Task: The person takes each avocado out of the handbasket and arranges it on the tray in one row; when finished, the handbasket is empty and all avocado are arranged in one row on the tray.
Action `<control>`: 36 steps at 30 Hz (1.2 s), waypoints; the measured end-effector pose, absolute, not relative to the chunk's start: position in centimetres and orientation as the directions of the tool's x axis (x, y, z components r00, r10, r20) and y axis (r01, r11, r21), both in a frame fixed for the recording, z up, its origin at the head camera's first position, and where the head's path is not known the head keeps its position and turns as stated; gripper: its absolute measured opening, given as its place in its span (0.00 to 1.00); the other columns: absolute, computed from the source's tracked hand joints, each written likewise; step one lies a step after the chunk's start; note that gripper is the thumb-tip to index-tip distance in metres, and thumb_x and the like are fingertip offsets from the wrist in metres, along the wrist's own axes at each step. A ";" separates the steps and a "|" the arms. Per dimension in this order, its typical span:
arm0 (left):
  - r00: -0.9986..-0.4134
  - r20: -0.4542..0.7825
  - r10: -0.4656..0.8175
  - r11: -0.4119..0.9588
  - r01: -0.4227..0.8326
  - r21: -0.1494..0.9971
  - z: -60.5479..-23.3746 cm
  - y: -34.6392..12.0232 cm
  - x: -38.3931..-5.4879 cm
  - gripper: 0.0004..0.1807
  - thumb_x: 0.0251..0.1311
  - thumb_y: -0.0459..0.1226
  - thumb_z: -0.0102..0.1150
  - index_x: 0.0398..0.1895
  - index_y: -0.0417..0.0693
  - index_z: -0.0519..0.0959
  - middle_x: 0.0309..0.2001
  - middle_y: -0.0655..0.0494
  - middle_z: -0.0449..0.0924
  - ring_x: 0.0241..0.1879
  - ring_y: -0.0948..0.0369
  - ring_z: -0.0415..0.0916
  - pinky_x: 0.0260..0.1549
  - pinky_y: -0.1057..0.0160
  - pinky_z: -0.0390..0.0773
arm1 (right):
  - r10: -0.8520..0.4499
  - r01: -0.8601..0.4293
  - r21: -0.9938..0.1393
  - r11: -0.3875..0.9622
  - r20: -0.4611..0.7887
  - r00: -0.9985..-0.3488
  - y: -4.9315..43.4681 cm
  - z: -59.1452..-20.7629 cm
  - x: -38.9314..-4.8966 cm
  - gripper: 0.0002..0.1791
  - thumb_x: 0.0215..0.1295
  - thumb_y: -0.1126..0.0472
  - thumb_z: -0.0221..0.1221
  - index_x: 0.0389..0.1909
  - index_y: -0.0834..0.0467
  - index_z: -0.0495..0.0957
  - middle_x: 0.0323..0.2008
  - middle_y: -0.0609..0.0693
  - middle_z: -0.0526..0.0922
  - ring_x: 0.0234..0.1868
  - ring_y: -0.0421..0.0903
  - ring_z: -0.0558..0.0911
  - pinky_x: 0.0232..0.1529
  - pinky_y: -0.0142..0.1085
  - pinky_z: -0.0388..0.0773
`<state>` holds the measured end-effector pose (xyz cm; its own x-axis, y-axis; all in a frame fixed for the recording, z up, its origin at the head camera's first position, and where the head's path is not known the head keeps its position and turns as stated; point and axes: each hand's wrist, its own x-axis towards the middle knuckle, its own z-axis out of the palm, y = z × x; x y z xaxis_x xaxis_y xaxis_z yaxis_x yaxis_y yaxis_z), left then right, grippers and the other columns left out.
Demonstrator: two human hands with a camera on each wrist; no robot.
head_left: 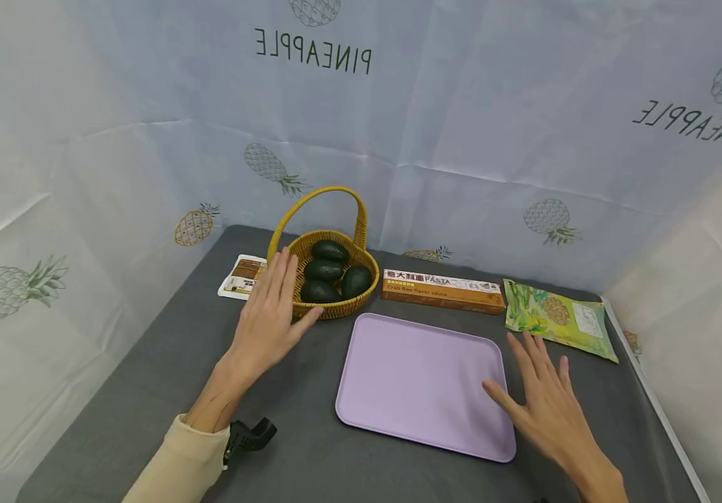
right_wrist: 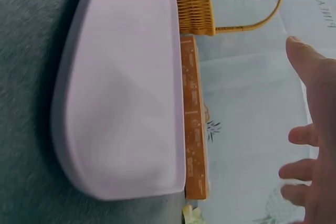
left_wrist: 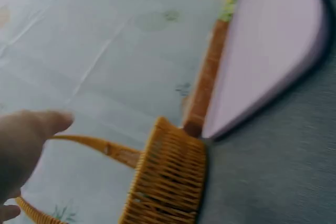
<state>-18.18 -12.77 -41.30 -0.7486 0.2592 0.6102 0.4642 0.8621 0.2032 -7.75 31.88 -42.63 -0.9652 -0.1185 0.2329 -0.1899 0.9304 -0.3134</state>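
Note:
My left hand (head_left: 267, 318) has its fingers stretched and overlaps the left side of a yellow wicker basket (head_left: 342, 309) in the head view. Several dark green avocados (head_left: 323, 270) lie inside the basket, whose tall handle stands up. My right hand (head_left: 543, 405), fingers spread and holding nothing, hovers by the right edge of a lilac tray (head_left: 424, 384). In the right wrist view, the thumb and fingers of the right hand (right_wrist: 320, 124) are apart. Only a blurred part of the left hand (left_wrist: 26, 150) shows in the left wrist view, near the basket handle.
Behind the tray lies a long pasta box (head_left: 443, 292). A green and yellow packet (head_left: 558, 320) rests at the right, and a brown and white pouch (head_left: 243, 277) sits left of the basket. White pineapple-print cloth (head_left: 361, 126) hangs around the dark grey table (head_left: 166, 419).

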 end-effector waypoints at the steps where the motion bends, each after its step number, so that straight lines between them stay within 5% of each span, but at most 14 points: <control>1: -0.735 0.645 0.208 0.854 0.459 0.247 -41.1 -12.8 -18.6 0.52 0.64 0.50 0.72 0.81 0.33 0.57 0.81 0.34 0.55 0.79 0.40 0.57 0.74 0.38 0.63 | -0.120 -0.192 -0.331 0.924 0.224 -0.967 31.7 -42.5 -7.8 0.52 0.71 0.38 0.63 0.86 0.51 0.48 0.83 0.65 0.50 0.85 0.62 0.44 0.80 0.65 0.27; 6: -0.723 0.688 -0.065 0.757 0.413 0.506 -39.8 -13.1 -20.1 0.35 0.68 0.39 0.70 0.73 0.31 0.69 0.69 0.33 0.72 0.68 0.39 0.72 0.65 0.40 0.74 | -0.084 -0.130 -0.427 0.895 0.127 -0.988 30.9 -41.7 -8.6 0.53 0.73 0.35 0.60 0.87 0.45 0.41 0.84 0.62 0.49 0.81 0.70 0.54 0.72 0.73 0.54; 10: -0.766 0.620 -0.171 0.661 0.377 0.649 -38.8 -13.5 -21.5 0.26 0.69 0.36 0.68 0.66 0.31 0.77 0.57 0.33 0.81 0.55 0.39 0.80 0.55 0.43 0.81 | -0.072 -0.119 -0.469 0.875 0.118 -0.990 30.1 -41.2 -9.7 0.52 0.73 0.35 0.60 0.86 0.47 0.44 0.81 0.64 0.56 0.77 0.72 0.61 0.63 0.75 0.64; 17: -0.780 0.595 -0.192 0.628 0.368 0.686 -37.9 -14.5 -23.2 0.15 0.66 0.31 0.70 0.53 0.32 0.86 0.44 0.36 0.86 0.39 0.43 0.85 0.42 0.47 0.85 | -0.128 -0.225 -0.520 0.824 0.217 -0.968 28.1 -40.3 -11.9 0.47 0.70 0.42 0.67 0.82 0.54 0.58 0.76 0.64 0.66 0.73 0.70 0.69 0.62 0.72 0.70; 30: -0.762 0.620 -0.187 0.586 0.420 0.693 -37.6 -16.0 -23.8 0.13 0.64 0.33 0.73 0.50 0.35 0.89 0.40 0.38 0.89 0.40 0.46 0.88 0.40 0.48 0.89 | -0.180 -0.296 -0.644 0.705 0.242 -0.953 24.6 -39.5 -16.4 0.44 0.67 0.45 0.71 0.80 0.50 0.64 0.76 0.55 0.70 0.76 0.59 0.71 0.69 0.62 0.71; 33: -0.779 0.603 -0.171 0.582 0.414 0.700 -37.9 -16.2 -23.9 0.14 0.64 0.34 0.73 0.51 0.36 0.89 0.41 0.39 0.89 0.41 0.47 0.88 0.40 0.54 0.88 | -0.193 -0.298 -0.679 0.671 0.227 -0.954 23.5 -39.6 -17.5 0.44 0.67 0.44 0.71 0.80 0.49 0.64 0.77 0.53 0.70 0.76 0.57 0.70 0.72 0.59 0.71; 36: -0.808 0.574 -0.134 0.576 0.408 0.708 -38.2 -16.8 -24.0 0.16 0.65 0.36 0.72 0.53 0.37 0.88 0.42 0.40 0.90 0.41 0.47 0.89 0.39 0.70 0.85 | -0.215 -0.309 -0.693 0.652 0.221 -0.951 22.1 -39.8 -18.8 0.44 0.66 0.44 0.71 0.79 0.49 0.65 0.76 0.53 0.70 0.76 0.56 0.71 0.72 0.57 0.71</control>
<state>-23.97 -16.84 -38.16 -0.8076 -0.1339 0.5743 0.4083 0.5759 0.7083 -18.79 22.08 -39.83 -0.9512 -0.2153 0.2211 -0.3086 0.6518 -0.6928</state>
